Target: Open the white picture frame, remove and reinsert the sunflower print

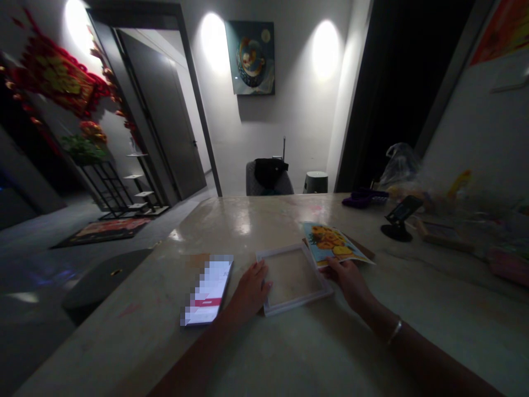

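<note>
A clear-fronted picture frame (291, 275) with a pale rim lies flat on the table before me. My left hand (253, 286) rests against its left edge, fingers over the rim. Between the thumb and fingers of my right hand (347, 278) is the near edge of a printed picture (333, 242) of yellow flowers, held at the frame's right side. A brown board (363, 248) shows partly from under the picture; most of it is hidden. To the left of my left hand lies a phone (210, 289) with its screen lit.
The marble-patterned table (239, 353) stretches ahead to a chair (268, 179) with a black cloth over it. On the right stand a black phone stand (400, 220), a purple item (363, 197), a wooden frame (444, 234) and plastic bags (400, 165). A stool (107, 281) is at the left.
</note>
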The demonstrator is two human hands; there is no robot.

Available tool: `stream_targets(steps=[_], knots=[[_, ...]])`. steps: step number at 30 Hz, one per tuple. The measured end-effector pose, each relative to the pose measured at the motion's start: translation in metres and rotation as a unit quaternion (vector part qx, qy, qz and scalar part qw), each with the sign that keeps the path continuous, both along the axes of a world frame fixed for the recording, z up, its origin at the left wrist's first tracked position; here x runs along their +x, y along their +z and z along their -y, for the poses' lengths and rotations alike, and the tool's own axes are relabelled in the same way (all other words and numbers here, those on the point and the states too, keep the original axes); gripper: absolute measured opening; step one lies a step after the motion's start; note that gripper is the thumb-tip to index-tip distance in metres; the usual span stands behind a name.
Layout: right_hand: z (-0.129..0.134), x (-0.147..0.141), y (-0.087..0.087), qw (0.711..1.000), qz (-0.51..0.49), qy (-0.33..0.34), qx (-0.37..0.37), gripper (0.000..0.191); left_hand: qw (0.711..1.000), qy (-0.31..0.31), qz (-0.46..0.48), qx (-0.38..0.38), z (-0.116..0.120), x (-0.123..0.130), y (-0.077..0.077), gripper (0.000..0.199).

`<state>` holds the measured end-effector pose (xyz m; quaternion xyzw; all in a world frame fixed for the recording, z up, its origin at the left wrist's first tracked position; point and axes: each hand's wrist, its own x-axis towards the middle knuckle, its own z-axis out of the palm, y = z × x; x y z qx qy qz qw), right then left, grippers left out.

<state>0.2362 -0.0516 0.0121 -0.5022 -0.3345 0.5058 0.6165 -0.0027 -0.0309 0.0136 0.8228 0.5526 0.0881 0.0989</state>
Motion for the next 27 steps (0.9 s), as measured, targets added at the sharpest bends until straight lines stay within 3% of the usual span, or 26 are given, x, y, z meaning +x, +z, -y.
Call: stream_targets(steps=[4, 9, 18, 21, 23, 27], knots=[[0.005, -0.010, 0.001, 0.994, -0.009, 0.104, -0.036, 0.020, 1.000, 0.002, 0.002, -0.005, 0.000, 0.001, 0.003, 0.048], [0.006, -0.009, 0.005, 0.988, -0.042, 0.136, -0.064, 0.012, 1.000, 0.001, 0.007, 0.001, 0.001, 0.001, 0.005, 0.047], [0.014, -0.012, 0.016, 0.959, -0.029, 0.269, -0.086, 0.023, 0.998, -0.008, 0.033, 0.059, -0.003, -0.004, -0.001, 0.042], [0.017, -0.016, 0.019, 0.950, -0.028, 0.301, -0.082, 0.028, 0.989, -0.007, 0.093, 0.113, -0.001, 0.003, 0.008, 0.032], [0.020, -0.019, 0.020, 0.944, -0.034, 0.316, -0.089, 0.029, 0.984, -0.016, 0.137, 0.110, 0.002, 0.011, 0.016, 0.035], [0.025, -0.023, 0.019, 0.935, -0.044, 0.340, -0.094, 0.031, 0.964, 0.010, 0.265, 0.001, 0.010, 0.026, 0.026, 0.040]])
